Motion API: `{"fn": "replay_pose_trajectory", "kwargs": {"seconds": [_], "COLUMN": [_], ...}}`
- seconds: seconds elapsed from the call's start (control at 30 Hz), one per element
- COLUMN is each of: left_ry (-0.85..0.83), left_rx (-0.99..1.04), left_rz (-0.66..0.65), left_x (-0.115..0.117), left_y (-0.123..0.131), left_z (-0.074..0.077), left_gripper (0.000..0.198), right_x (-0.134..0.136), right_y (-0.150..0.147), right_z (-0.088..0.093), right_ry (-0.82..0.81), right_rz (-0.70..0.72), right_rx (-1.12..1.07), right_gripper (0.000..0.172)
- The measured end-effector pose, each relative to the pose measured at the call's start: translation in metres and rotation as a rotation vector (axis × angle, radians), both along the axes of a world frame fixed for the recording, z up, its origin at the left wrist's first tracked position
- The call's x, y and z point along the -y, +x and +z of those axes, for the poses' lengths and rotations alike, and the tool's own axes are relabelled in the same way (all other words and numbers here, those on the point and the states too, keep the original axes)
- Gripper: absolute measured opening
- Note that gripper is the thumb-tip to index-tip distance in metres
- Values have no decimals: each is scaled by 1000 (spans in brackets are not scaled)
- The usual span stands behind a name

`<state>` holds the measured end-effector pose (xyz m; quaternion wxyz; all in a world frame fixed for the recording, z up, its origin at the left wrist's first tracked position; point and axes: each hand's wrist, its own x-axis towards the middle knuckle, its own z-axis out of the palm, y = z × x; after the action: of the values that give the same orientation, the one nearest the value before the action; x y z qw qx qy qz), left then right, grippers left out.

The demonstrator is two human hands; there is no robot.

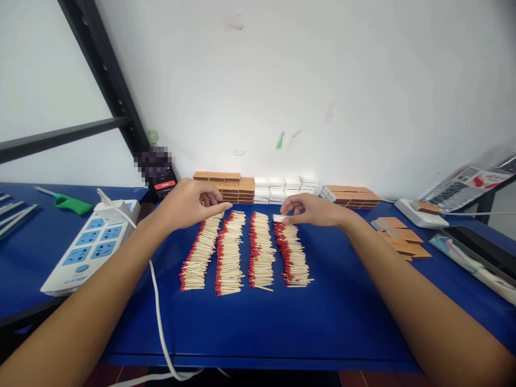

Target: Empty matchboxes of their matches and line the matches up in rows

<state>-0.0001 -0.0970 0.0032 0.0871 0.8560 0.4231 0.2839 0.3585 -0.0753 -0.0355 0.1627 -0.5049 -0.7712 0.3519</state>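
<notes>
- Your white box point(278, 218) is at the far end of the rightmost match row point(296, 258); you cannot tell from here whether it touches the tabletop.
- Your right hand point(310, 209) has it pinched between thumb and fingers, a narrow grip at the box's near side.
- Your left hand point(195, 203) is over the far end of the leftmost match row point(199, 258), fingers loosely curled, thumb stretched out and a little apart from them, nothing seen between.
- Between those rows you have two more match rows point(230, 258), side by side, red heads toward your left.
- Beyond your hands, along the wall, stand white stacked boxes point(284, 188), with orange-brown matchboxes point(242, 191) to their left and a second matchbox stack point(355, 196) to their right.
- Out to your right, loose matchboxes point(403, 236) lie on the blue tabletop point(258, 328), near a dark phone-like slab point(479, 250).
- Out to your left is a power strip point(92, 242), with a green-handled tool point(72, 204) beyond it.
</notes>
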Motion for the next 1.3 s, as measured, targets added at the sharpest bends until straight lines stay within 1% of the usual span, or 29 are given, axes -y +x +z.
{"fn": "replay_pose_trajectory", "kwargs": {"seconds": [0.27, 0.63, 0.93, 1.2, 1.3], "left_ry": [-17, -5, -10, -5, -6], "left_rx": [-2, -17, -12, -14, -18], "left_rz": [7, 5, 7, 5, 10], "left_x": [0, -1, -1, 0, -1], "left_y": [-1, -1, -2, -2, -2], "left_z": [2, 3, 2, 2, 2], "left_gripper": [36, 37, 36, 35, 35], "right_x": [-7, -16, -14, -15, -14], "right_y": [6, 15, 13, 14, 15], "right_z": [-10, -20, -16, -18, -15], "right_ry": [-40, -45, -38, -66, -71], "right_rz": [-18, -28, -53, -101, -105], "right_rx": [-96, -140, -151, -186, -175], "right_gripper": [59, 57, 56, 57, 56]}}
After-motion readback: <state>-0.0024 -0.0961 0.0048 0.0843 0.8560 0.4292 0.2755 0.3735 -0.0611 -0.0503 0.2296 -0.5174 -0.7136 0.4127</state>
